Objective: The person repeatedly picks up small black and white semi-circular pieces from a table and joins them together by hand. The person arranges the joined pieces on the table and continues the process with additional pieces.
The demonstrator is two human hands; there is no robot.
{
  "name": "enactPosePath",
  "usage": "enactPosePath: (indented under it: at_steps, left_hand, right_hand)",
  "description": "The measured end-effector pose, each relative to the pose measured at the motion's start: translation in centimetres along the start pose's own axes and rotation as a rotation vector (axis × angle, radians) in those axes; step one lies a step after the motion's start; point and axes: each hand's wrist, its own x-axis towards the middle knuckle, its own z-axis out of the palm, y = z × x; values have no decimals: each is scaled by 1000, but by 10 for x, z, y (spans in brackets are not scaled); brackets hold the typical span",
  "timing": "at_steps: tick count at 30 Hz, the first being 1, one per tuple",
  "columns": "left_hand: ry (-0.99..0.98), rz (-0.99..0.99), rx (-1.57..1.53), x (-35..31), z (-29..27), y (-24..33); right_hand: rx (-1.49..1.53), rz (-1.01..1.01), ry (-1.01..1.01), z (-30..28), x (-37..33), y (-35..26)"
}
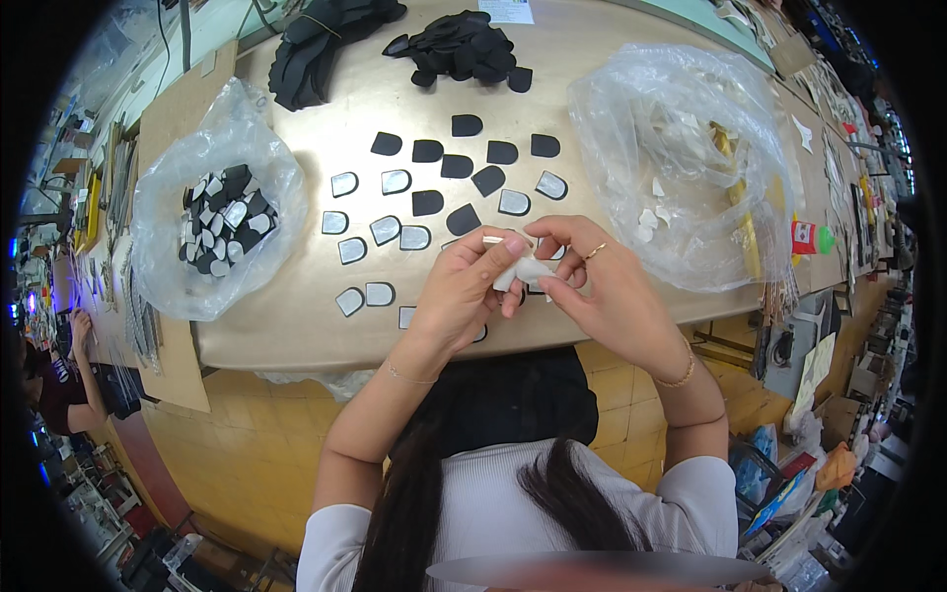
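Note:
Over the near part of the table, my left hand point(470, 281) is closed on small white pieces point(528, 269), thin and partly hidden by my fingers. My right hand point(604, 288) meets it from the right, its thumb and fingers pinched at the same white pieces. Around and beyond my hands lie several small D-shaped pieces, some with a matt black face point(467, 125) up, others with a shiny silvery face point(396, 182) edged in black. A few are partly covered by my hands.
A clear plastic bag point(281, 187) of black and white pieces stands at the left. Another clear bag point(631, 109) with white scraps lies at the right, near a green-capped bottle point(804, 238). Black pieces are heaped in a pile point(459, 49) and a bundle point(314, 49) at the back.

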Motion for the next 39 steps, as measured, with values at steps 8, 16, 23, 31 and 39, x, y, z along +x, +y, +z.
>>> enactPosePath:
  at_steps: [8, 16, 23, 31, 39]
  left_hand:
    - [-1, -62, -150, -4, -2, 5]
    - [19, 1, -195, -3, 5, 2]
    - [91, 114, -254, -5, 14, -1]
    - [10, 125, -317, -10, 5, -2]
    - [-27, 82, -328, -14, 8, 5]
  right_hand:
    - [12, 18, 206, -36, -19, 19]
    - [-731, -91, 500, -52, -22, 38]
    - [-417, -394, 241, 23, -5, 19]
    - [-518, -493, 236, 30, 1, 23]
    - [-509, -707, 371, 37, 1, 37]
